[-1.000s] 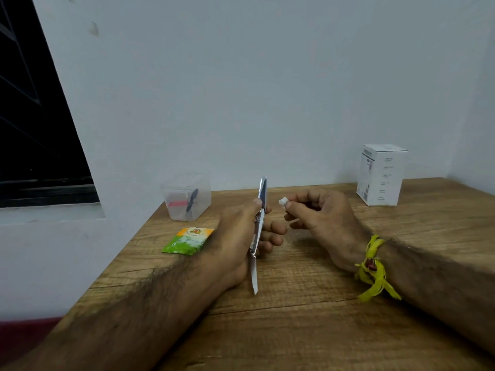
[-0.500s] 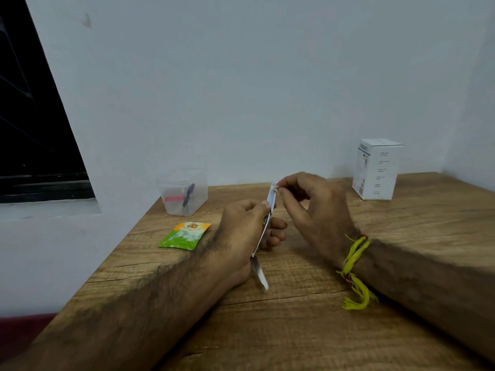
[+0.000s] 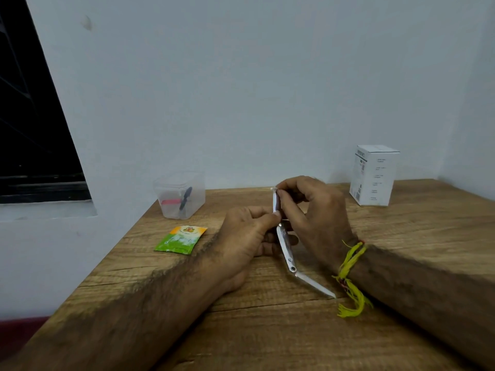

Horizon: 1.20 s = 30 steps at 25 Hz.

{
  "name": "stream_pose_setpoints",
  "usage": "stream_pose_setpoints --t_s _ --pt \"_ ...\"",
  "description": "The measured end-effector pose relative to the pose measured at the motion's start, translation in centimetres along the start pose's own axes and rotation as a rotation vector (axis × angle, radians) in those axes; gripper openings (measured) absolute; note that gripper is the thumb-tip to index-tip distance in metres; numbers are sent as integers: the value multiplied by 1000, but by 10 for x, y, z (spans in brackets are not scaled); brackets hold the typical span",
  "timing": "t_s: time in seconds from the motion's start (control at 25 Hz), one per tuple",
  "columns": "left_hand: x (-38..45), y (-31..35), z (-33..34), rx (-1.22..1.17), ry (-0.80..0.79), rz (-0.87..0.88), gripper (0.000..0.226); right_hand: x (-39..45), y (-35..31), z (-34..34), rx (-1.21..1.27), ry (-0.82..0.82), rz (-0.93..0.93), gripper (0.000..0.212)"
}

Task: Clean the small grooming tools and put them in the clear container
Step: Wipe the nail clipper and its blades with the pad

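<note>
The left hand (image 3: 249, 231) grips a folding metal grooming tool (image 3: 288, 253) above the wooden tabletop (image 3: 267, 330), its unfolded blade angling down toward the right wrist. The right hand (image 3: 313, 207) pinches a small white wad (image 3: 273, 188) against the tool's upper end. Left of the tool stand the clear container (image 3: 179, 194), holding pink and dark items, and a green sachet (image 3: 180, 239).

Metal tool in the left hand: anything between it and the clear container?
Nothing visible does. The left hand holds the metal tool while the right hand pinches a small white wipe at its top. The clear container stands open-topped further left; the green sachet lies flat below that path.
</note>
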State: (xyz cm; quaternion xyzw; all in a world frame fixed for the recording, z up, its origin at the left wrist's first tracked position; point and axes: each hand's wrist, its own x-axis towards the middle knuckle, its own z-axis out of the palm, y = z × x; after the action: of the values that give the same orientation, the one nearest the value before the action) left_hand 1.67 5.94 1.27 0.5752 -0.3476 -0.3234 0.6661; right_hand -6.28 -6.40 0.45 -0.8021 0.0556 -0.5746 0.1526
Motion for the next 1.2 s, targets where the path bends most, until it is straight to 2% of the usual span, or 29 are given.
stream_pose_setpoints --t_s 0.16,0.8,1.2 --pt "-1 -1 0 26 -18 7 19 -2 2 2 -73 -92 -77 7" --pt "3 -5 -2 27 4 -10 18 -1 10 -1 -101 -60 -121 6" --pt "5 -8 -4 48 3 4 18 -3 8 -2 -93 -131 -169 4"
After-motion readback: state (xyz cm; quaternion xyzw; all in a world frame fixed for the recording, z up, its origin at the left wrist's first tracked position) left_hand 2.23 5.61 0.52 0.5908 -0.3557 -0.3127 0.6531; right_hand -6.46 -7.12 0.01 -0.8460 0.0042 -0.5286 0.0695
